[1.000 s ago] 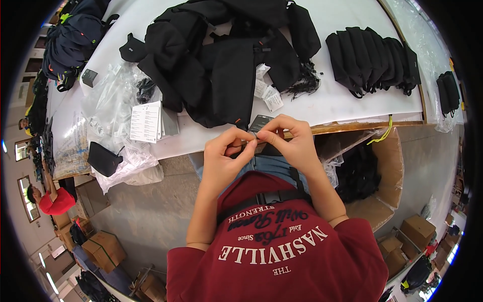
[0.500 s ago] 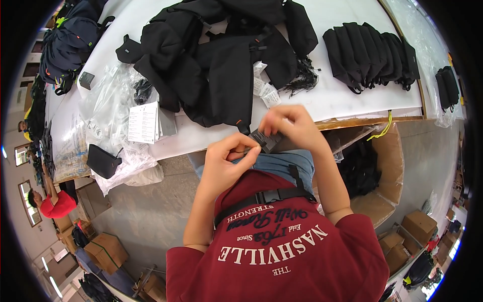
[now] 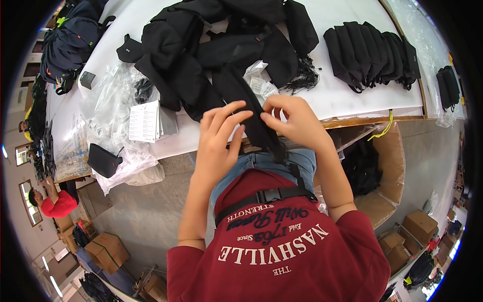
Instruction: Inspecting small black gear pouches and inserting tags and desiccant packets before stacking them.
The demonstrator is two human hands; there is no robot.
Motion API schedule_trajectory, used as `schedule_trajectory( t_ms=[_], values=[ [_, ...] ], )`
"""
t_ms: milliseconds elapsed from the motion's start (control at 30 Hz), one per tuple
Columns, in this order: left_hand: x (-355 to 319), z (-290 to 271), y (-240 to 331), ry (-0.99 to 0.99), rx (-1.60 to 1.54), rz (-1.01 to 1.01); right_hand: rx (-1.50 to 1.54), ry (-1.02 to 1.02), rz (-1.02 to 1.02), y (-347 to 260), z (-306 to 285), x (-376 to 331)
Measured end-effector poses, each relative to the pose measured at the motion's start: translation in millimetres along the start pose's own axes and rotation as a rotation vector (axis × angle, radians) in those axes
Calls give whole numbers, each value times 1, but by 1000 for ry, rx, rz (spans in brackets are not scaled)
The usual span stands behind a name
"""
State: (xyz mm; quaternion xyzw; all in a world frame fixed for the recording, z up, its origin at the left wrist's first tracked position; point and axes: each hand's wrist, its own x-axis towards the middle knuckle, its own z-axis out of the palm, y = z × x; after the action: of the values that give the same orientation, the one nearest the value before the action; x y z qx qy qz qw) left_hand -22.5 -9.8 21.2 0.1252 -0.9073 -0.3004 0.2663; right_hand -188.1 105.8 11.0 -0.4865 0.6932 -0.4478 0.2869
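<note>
A narrow black fabric pouch [image 3: 250, 108] lies tilted over the table's front edge, its near end hanging above my lap. On its left side is my left hand [image 3: 219, 136], fingers spread and apart, the fingertips close to the fabric. My right hand [image 3: 296, 120] has its thumb and fingers bent around the pouch's right edge, pinching it. White printed labels [image 3: 260, 83] stick out just beyond the right hand. A heap of similar black pouches [image 3: 171, 60] is piled behind. The dark tag is not visible.
On the white table [image 3: 347, 108] sit a row of black pouches [image 3: 370, 55] at right, a stack of white printed cards [image 3: 144, 122] and clear plastic bags [image 3: 110, 95] at left. A small black pouch [image 3: 104, 161] lies there. An open carton [image 3: 390, 166] stands below, right.
Both hands have left the dark tag and its cord. The pouch has turned onto its edge and come nearer me. My left hand has opened, and the right has moved to the pouch's edge.
</note>
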Motion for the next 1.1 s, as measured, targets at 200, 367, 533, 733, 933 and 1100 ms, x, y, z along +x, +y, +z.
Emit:
schedule_trajectory(
  t_ms=[200, 367, 533, 733, 933, 1100],
  values=[
    [-15, 7, -12, 41, 167, 33, -136, -60, -141, -28, -8, -16],
    [-19, 8, -11, 113, 164, 33, -168, -118, -148, -36, -9, -20],
    [-25, 7, -18, -22, 81, 116, -120, -79, -138, -31, -9, -20],
    [-28, 10, -8, -36, 17, 31, -104, -100, -142, -30, -6, -20],
    [-31, 9, -13, -51, 82, 181, -96, -142, -132, -34, -5, -21],
    [-33, 11, -13, -23, 56, 184, -51, -157, -122, -31, 0, -22]
  ],
)
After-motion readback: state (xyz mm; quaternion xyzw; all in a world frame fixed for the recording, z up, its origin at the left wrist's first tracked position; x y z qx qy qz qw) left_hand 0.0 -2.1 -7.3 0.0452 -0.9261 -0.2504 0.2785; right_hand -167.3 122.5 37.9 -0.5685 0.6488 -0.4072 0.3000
